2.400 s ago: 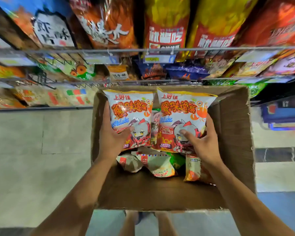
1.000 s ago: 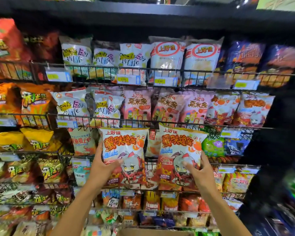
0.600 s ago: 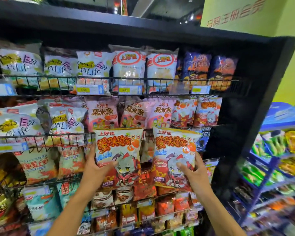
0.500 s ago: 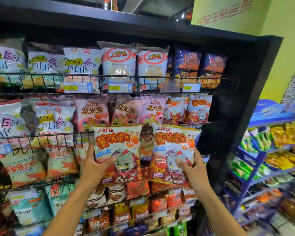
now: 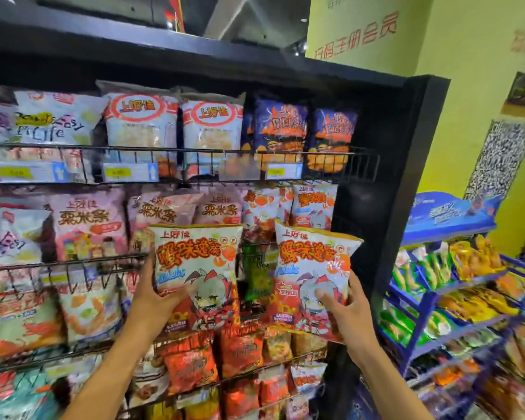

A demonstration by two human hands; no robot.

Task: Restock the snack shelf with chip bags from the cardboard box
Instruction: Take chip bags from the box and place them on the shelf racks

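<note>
Two chip bags are up in front of the snack shelf (image 5: 406, 177), where 2.4 seconds ago they were just above the open cardboard box, which is now out of view. Since half a second ago the gap between them has widened, so a green packet (image 5: 259, 274) on the shelf shows between them.

Left chip bag (image 5: 194, 262) is gripped by the left hand (image 5: 152, 301) at its lower left edge, thumb across the front and fingers behind. Right chip bag (image 5: 312, 262) is gripped the same way by the right hand (image 5: 346, 313) at its lower right edge, thumb lying on the printed cartoon figure. Both bags stand upright above the hands, the right one tilted slightly. Their top edges overlap the second tier's wire rail (image 5: 73, 265) near the shelf's right end. Matching bags (image 5: 312, 204) sit on that tier just above the right chip bag. Beyond the shelf's right edge stands a blue rack (image 5: 419, 301) of other snacks.
</note>
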